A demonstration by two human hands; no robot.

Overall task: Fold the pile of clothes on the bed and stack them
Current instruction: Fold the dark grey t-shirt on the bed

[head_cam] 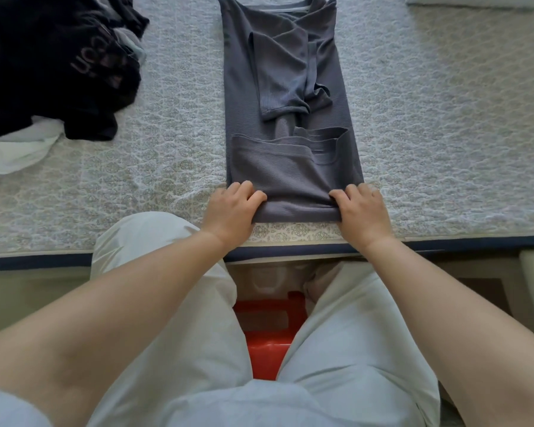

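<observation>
A grey ribbed shirt (287,161) lies on the bed (167,167) as a long narrow strip, its sides and sleeves folded inward, collar at the far end. My left hand (232,208) grips the near left corner of its hem. My right hand (363,211) grips the near right corner. Both hands have fingers curled over the fabric edge close to the bed's front edge. A pile of dark and white clothes (53,66) sits at the far left of the bed.
A white pillow edge (469,1) shows at the top right. The bed's dark-trimmed front edge (290,252) runs across below my hands. My legs in pale trousers (173,297) straddle a red stool (269,334) beside the bed.
</observation>
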